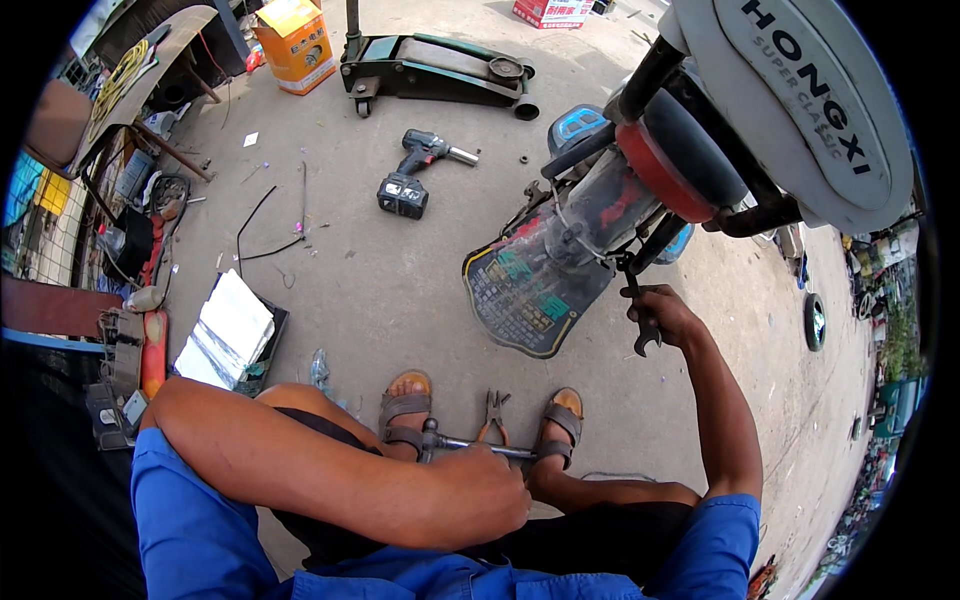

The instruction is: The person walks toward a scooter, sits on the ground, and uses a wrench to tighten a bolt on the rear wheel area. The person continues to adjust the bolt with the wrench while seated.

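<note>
My right hand [665, 315] is closed around a dark open-ended wrench [648, 335]. The wrench's upper end meets the bolt area beside the clear mudguard [575, 238] of a vehicle's rear end; the exact contact is too small to tell. Below the mudguard hangs a dark mud flap [525, 295] with yellow edging. Across my lap lies my left forearm, with my left hand [485, 497] curled into a fist; the inside of its fingers is hidden. Between my sandalled feet, pliers [494, 412] and a hammer [475, 443] lie on the concrete.
A cordless impact wrench [415, 172] lies ahead, with a green floor jack [440, 75] beyond it. An orange box [295, 50] stands at far left. White papers [228, 330] rest near my left knee. The vehicle's white rear case [800, 110] overhangs at upper right.
</note>
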Motion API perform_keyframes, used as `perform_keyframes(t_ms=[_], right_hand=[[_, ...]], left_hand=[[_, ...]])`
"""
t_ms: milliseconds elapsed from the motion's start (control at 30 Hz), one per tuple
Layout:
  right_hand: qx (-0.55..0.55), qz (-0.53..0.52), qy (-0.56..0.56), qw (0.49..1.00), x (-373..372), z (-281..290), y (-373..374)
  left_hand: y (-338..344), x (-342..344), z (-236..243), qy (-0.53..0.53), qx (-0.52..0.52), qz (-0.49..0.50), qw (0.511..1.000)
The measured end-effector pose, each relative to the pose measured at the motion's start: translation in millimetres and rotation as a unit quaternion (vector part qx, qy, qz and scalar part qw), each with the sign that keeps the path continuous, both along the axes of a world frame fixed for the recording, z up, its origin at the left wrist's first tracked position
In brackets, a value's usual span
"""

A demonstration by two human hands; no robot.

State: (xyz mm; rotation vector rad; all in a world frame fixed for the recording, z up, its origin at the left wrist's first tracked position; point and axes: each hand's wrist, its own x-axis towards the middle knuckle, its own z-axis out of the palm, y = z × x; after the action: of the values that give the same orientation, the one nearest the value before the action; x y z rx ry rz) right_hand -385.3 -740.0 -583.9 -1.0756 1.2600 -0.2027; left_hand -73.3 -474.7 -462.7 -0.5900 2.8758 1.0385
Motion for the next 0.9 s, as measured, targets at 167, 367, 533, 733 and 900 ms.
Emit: perform_keyframes(t_ms=[167, 367, 533, 733, 900], right_hand=[[-0.004, 0.011, 0.010, 1.000, 6, 7, 1], [0.025, -0.004, -0.019, 0.999, 14, 1, 8], [0.047, -0.015, -0.049, 0.998, 8, 7, -7], [0.036, 0.057, 0.078, 0.995, 13, -27, 0], [0.008, 0.105, 0.141, 0.984, 15, -56, -5]], left_hand=[[-3, -1, -2, 0.012, 0.004, 0.013, 1.000], [-6, 1, -6, 0.028, 0.005, 0.001, 1.000], [-5, 3, -7, 0.046, -0.005, 0.009, 0.999], [-7, 4, -6, 0.036, -0.008, 0.009, 0.999], [-8, 5, -2, 0.004, -0.002, 0.029, 1.000]])
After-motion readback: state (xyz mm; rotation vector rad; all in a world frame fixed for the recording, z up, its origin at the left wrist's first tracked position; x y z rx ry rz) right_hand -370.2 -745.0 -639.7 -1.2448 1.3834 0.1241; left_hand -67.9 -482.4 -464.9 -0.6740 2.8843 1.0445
